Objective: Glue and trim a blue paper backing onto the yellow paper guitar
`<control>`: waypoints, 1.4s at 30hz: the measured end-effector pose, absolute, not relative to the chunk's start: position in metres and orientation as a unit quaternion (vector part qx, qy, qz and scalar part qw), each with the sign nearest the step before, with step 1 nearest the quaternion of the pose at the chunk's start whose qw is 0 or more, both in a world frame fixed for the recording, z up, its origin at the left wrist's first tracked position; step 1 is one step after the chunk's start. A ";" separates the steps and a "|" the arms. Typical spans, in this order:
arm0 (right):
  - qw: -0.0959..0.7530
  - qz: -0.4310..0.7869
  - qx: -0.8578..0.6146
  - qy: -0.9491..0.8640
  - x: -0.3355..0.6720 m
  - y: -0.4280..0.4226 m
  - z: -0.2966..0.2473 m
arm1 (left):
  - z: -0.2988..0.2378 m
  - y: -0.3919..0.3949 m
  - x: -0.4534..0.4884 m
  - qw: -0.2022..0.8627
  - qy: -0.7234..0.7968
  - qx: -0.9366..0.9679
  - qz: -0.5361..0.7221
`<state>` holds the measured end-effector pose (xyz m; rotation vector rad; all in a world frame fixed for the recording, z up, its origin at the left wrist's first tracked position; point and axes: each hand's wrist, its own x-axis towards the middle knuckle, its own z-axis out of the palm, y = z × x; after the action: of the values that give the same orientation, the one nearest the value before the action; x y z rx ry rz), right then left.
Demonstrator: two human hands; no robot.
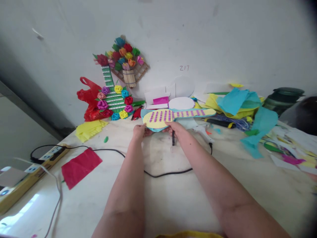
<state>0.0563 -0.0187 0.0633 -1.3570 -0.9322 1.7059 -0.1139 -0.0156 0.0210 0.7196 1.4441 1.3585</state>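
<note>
Both my hands hold a guitar-shaped paper craft (170, 116), yellow with rows of purple strips and a light blue backing, above the table (173, 198). My left hand (139, 131) grips its rounded left end from below, fingers closed. My right hand (176, 128) pinches the lower edge near the middle, and a thin black stick (173, 138) hangs down from its fingers.
A black cable (158, 174) crosses the table in front of my arms. A power strip (47, 156) and red paper (80, 166) lie left. Paper flower crafts (116, 99) lean on the wall. Teal and yellow tissue paper (237, 105) and a glue gun (204, 131) lie to the right.
</note>
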 end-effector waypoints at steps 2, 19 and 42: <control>0.381 0.663 -0.538 -0.356 0.055 -0.019 0.064 | 0.021 -0.016 -0.114 0.464 0.609 0.303 0.567; 0.346 0.690 -0.510 -0.380 0.067 -0.002 0.049 | 0.014 -0.025 -0.121 0.576 0.414 0.477 0.519; 0.542 0.317 -0.518 -0.582 0.069 0.005 0.022 | 0.017 -0.028 -0.116 0.559 0.442 0.469 0.521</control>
<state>0.0695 0.0048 0.0224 -1.2294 -1.3816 0.7533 -0.1164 -0.0279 0.0166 1.1059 1.0424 1.2293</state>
